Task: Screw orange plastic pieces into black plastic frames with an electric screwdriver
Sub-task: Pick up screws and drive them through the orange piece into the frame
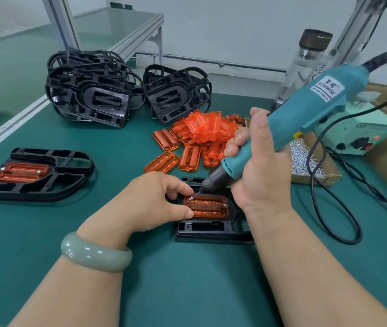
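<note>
Orange piece: it sits seated in the recess of the black frame (211, 228), low in the middle of the green table (140, 291), right in front of me.
Handling: I judge the orange piece (208, 206) to be light, thin, stiff and glossy. It could skate in its seat under the bit or crack if overdriven.
Where to hold: at the left end, beside the screw hole and clear of the bit.
Left hand: my left hand (150, 204) has curled fingers, with thumb and forefinger pinching the orange piece's left end to pin it down.
Right hand: my right hand (258, 166) is wrapped tight round the electric screwdriver (305, 109), which tilts so the bit meets the left screw (191, 198).
Right screw: the right screw (225, 204) is in place at the other end.
Pinch risk: my forefinger lies just beside the bit, so a slip would catch it.
Frame: probably light and rigid; it lies flat and may need pressing to stop it turning.
Nearby: a heap of orange pieces (202, 131) lies just behind, and a screw box (305, 159) is to the right.
Farther off: black frame stacks (88, 90) stand at the back, and a finished frame (34, 182) lies well apart on the left.
In the way: the black cable (329, 208) loops across the mat on my right and could drag on the tool.
</note>
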{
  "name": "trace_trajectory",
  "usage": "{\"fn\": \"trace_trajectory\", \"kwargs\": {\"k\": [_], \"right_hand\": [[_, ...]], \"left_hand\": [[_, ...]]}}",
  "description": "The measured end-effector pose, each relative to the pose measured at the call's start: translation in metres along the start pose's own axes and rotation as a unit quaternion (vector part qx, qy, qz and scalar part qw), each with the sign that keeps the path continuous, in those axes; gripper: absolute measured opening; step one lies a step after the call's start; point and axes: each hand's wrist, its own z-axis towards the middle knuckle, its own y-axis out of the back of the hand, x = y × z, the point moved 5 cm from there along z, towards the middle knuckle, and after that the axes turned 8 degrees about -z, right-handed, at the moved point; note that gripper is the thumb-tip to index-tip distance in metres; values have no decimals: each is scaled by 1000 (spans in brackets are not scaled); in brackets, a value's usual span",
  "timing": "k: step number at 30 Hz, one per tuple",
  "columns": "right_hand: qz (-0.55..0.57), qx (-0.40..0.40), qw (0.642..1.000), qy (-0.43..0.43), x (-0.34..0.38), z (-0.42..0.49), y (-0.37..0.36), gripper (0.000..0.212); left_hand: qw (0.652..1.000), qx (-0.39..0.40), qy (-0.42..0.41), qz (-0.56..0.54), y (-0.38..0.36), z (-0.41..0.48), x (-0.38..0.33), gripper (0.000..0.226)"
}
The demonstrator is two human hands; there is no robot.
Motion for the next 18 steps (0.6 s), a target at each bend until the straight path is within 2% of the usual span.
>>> {"fn": "trace_trajectory", "kwargs": {"k": [18], "right_hand": [[-20,43,999,15,-3,-2,-7,8]], "left_hand": [[1000,-1,-5,5,0,1,0,33]]}}
